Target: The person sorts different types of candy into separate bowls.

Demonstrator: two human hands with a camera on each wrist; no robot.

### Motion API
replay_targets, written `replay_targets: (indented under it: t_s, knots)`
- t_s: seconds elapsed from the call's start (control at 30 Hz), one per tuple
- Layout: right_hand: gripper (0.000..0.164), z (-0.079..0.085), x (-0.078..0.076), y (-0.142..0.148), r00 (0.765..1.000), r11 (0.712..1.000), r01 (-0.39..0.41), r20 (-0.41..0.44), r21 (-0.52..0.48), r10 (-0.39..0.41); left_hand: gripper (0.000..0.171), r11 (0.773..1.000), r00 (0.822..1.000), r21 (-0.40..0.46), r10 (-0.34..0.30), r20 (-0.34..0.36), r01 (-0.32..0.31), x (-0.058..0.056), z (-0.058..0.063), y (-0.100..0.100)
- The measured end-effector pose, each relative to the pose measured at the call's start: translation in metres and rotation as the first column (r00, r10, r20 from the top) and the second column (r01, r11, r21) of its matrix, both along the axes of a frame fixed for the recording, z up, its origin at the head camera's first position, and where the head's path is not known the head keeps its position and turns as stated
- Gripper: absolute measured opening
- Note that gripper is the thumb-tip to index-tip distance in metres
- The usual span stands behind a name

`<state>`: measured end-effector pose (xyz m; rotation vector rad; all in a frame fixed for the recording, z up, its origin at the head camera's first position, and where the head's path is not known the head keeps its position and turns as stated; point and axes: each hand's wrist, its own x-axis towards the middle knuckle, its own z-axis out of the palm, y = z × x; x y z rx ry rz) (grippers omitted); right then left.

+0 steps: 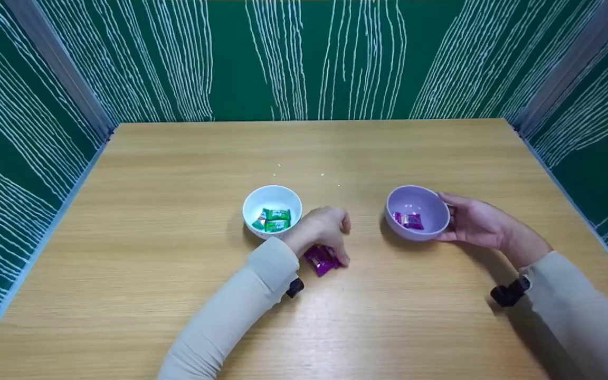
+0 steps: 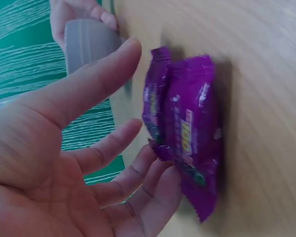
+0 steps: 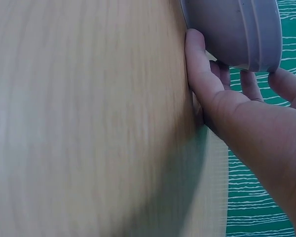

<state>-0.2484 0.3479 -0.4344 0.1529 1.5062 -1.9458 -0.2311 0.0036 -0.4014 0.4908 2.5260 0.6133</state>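
In the head view, my left hand (image 1: 325, 229) reaches down over purple-wrapped candies (image 1: 321, 259) lying on the table. The left wrist view shows two purple candy packets (image 2: 190, 123) side by side; the fingers curve loosely at their edge and the thumb stands apart from them. Whether the fingertips touch the wrappers I cannot tell. My right hand (image 1: 475, 224) holds the right side of a purple bowl (image 1: 418, 198), with thumb and fingers spread along its wall. Inside that bowl lies purple-wrapped candy. From the right wrist view, the bowl's outer wall (image 3: 232, 29) is seen against the fingers.
A white bowl (image 1: 272, 194) with several green-wrapped candies (image 1: 277, 215) stands just beyond my left wrist. Small white specks dot the wooden table (image 1: 177, 158) behind the bowls. Green panels (image 1: 314, 63) with white streaks border the table at the back and sides.
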Motion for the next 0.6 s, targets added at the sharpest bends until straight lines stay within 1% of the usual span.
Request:
replay_targets:
  t_s: [0.03,0.1,0.17,0.23,0.33,0.43,0.5,0.6]
  knots:
    - [0.033,0.000,0.000,0.000,1.000,1.000,-0.002,0.000,0.002,0.002,0.059,1.000,1.000,-0.011,-0.005,0.002,0.006,0.000,-0.002,0.001]
    - [0.034,0.000,0.000,0.001,1.000,1.000,-0.001,-0.001,0.007,0.001,0.056,1.000,1.000,-0.002,-0.006,0.016,0.006,-0.001,-0.005,0.002]
    - [0.035,0.001,0.000,0.001,1.000,1.000,0.002,0.001,0.008,-0.002,0.051,0.999,0.997,0.042,0.015,0.070,-0.018,-0.001,-0.008,0.002]
    - [0.036,0.001,0.000,0.001,1.000,1.000,0.006,0.005,0.005,-0.007,0.046,0.994,0.990,0.095,0.038,0.134,-0.051,-0.002,-0.009,0.002]
    - [0.038,0.001,0.000,0.001,1.000,1.000,0.011,0.012,0.002,-0.011,0.036,0.986,0.979,0.139,0.058,0.194,-0.086,-0.004,-0.011,0.002]
    - [0.040,0.001,0.000,0.000,1.000,1.000,0.005,0.009,0.004,-0.005,0.033,0.984,0.978,0.154,0.056,0.199,-0.088,-0.004,-0.012,0.001]
    - [0.041,0.001,0.000,-0.001,1.000,1.000,0.002,0.006,0.007,-0.002,0.033,0.981,0.975,0.166,0.064,0.214,-0.100,-0.004,-0.013,0.000]
    - [0.041,0.000,0.000,-0.001,1.000,1.000,-0.002,-0.006,0.009,0.002,0.034,0.979,0.975,0.179,0.057,0.216,-0.097,-0.004,-0.014,0.000]
